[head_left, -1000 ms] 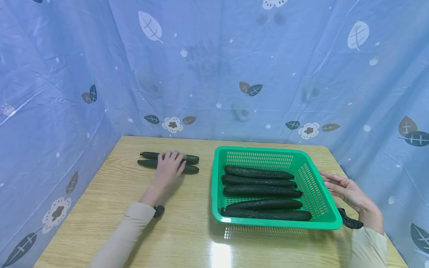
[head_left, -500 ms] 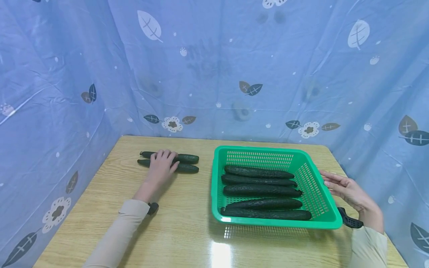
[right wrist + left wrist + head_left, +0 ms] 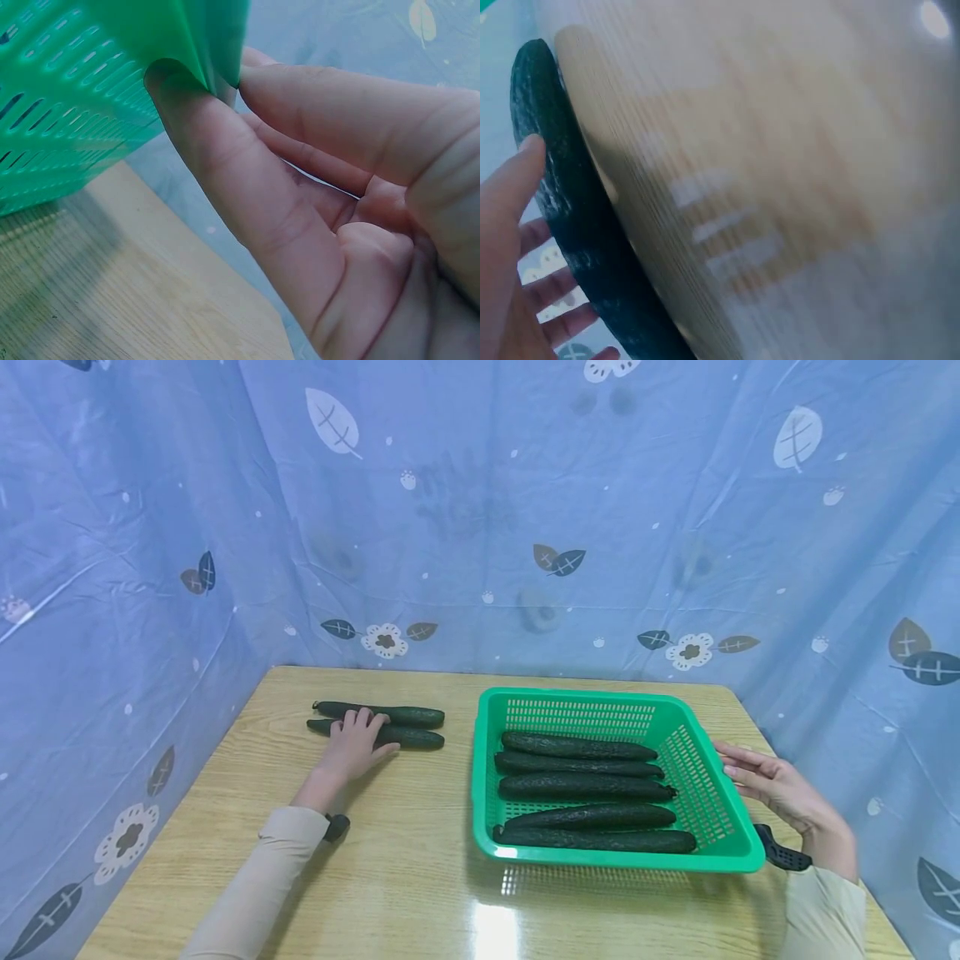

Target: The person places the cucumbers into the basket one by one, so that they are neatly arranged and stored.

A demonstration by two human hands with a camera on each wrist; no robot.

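Observation:
On the left of the table lie two dark green cucumbers, side by side. My left hand (image 3: pixel 351 749) is over the nearer cucumber (image 3: pixel 415 738), fingers across its top. In the left wrist view, the thumb presses one side of that cucumber (image 3: pixel 585 225) while the fingers curl past its other side. The farther cucumber (image 3: pixel 418 717) lies just behind the fingertips. A green plastic basket (image 3: pixel 600 858) holds several cucumbers (image 3: pixel 585 787) laid lengthwise. At its right side, my right hand (image 3: pixel 783 792) pinches the rim (image 3: pixel 217 52) between thumb and index finger.
The wooden table (image 3: pixel 405 852) carries everything. A blue curtain (image 3: pixel 465 527) with leaf and flower prints hangs behind it and at both sides. Black straps (image 3: pixel 782 850) sit at the wrists.
My left hand has shifted left along the cucumbers and drawn back toward me, from across both onto the nearer one. The right hand and the basket stay where they were.

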